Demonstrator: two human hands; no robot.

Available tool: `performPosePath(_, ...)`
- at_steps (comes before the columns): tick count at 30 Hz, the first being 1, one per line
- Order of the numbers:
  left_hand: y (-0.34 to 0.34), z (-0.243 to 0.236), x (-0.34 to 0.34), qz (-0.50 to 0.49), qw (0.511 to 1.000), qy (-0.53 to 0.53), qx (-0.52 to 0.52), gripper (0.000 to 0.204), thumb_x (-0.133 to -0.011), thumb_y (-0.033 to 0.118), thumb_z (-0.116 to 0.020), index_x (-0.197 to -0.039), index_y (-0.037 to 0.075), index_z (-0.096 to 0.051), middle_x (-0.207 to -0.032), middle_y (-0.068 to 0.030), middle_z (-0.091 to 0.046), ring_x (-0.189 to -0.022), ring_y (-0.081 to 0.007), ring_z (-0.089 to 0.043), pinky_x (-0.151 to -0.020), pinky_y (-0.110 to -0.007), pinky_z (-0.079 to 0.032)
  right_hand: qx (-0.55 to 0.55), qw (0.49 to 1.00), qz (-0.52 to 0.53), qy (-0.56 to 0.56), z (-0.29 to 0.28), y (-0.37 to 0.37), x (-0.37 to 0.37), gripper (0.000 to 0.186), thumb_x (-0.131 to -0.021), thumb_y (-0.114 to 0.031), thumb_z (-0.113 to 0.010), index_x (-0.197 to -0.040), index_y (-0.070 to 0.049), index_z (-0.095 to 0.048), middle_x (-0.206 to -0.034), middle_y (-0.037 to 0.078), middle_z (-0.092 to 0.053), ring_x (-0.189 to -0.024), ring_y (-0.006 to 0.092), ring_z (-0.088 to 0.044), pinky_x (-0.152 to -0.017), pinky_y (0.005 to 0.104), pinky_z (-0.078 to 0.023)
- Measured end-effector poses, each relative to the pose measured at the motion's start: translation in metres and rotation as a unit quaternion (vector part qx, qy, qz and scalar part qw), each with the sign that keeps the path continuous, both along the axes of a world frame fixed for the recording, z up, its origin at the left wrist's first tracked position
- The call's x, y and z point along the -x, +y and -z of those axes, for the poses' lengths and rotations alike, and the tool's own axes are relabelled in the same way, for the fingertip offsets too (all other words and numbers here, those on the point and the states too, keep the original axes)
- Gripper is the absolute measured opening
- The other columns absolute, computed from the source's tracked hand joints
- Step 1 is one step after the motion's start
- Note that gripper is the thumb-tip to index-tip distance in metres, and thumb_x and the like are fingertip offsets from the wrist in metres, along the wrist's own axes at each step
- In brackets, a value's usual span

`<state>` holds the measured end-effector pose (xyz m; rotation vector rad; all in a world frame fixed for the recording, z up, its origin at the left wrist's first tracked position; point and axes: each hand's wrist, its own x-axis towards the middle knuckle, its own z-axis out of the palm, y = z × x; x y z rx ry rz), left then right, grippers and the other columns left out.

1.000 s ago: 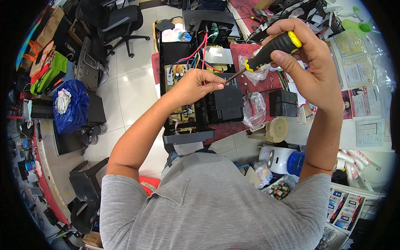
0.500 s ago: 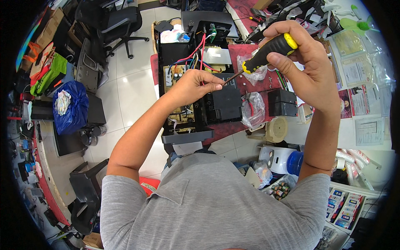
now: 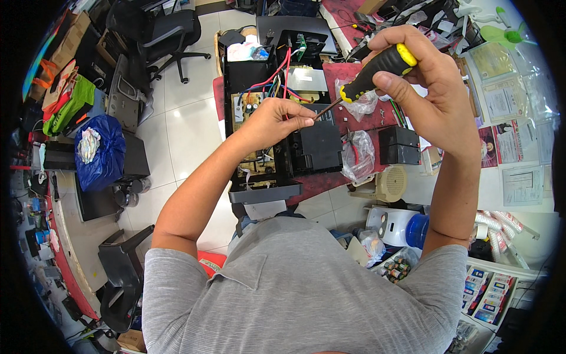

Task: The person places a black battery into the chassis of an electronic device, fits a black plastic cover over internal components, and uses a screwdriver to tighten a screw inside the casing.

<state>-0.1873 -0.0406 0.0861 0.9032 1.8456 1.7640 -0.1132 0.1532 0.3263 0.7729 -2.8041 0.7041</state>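
My right hand point(image 3: 430, 97) is raised and closed round the black and yellow handle of a screwdriver point(image 3: 377, 76), whose thin shaft slants down to the left. With thumb and forefinger, my left hand point(image 3: 274, 124) pinches the shaft's lower end. Whether a small part sits between those fingertips is hidden. Beneath the left hand lies an opened black device casing point(image 3: 244, 193) with a brown circuit board point(image 3: 259, 164) inside. Red, blue and other wires point(image 3: 287, 74) run across its far part. A black box-shaped block point(image 3: 321, 147) sits beside the board, just below the pinched tip.
The casing rests on a red-covered table point(image 3: 315, 183). Clear plastic bags point(image 3: 359, 156) and two black blocks point(image 3: 400, 144) are to its right. A beige stool point(image 3: 390, 184) stands near the table's front edge. An office chair point(image 3: 168, 29) is at the far left.
My right hand and the screwdriver handle have shifted slightly left and upward. My left hand stays in place at the shaft's end.
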Motion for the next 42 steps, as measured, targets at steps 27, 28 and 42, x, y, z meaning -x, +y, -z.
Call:
performPosePath(27,-0.027,-0.01,0.014,-0.083,0.994,0.058,0.043,0.021,-0.092,0.008,-0.073,-0.112,0.006,-0.077,-0.098,-0.0059,-0.077,-0.089,-0.0113,-0.068,-0.08,-0.028,-0.053,-0.019,1.0,-0.004,-0.024,-0.001,-0.011,0.01,0.029,-0.098,-0.01,-0.067,-0.124,-0.001,-0.058,-0.095,0.004,-0.063,-0.082,0.006,-0.061,-0.071,0.0214,-0.053)
performPosePath(28,-0.03,-0.006,0.014,-0.095,0.994,0.042,0.039,0.022,-0.092,0.009,-0.073,-0.114,0.006,-0.076,-0.099,-0.0057,-0.077,-0.089,-0.0107,-0.068,-0.08,-0.027,-0.052,-0.016,1.0,-0.005,-0.024,-0.001,-0.011,0.01,0.029,-0.097,-0.01,-0.067,-0.123,-0.001,-0.058,-0.094,0.004,-0.063,-0.081,0.006,-0.061,-0.07,0.0213,-0.053)
performPosePath(42,-0.07,-0.001,0.009,-0.143,0.99,-0.001,0.002,0.034,-0.093,0.013,-0.074,-0.126,0.007,-0.07,-0.103,-0.0029,-0.075,-0.093,-0.0082,-0.066,-0.083,-0.026,-0.051,-0.018,0.995,-0.046,0.082,0.006,-0.022,0.007,0.036,-0.091,-0.011,-0.073,-0.124,-0.005,-0.06,-0.095,0.006,-0.066,-0.079,0.0133,-0.062,-0.072,0.0255,-0.049)
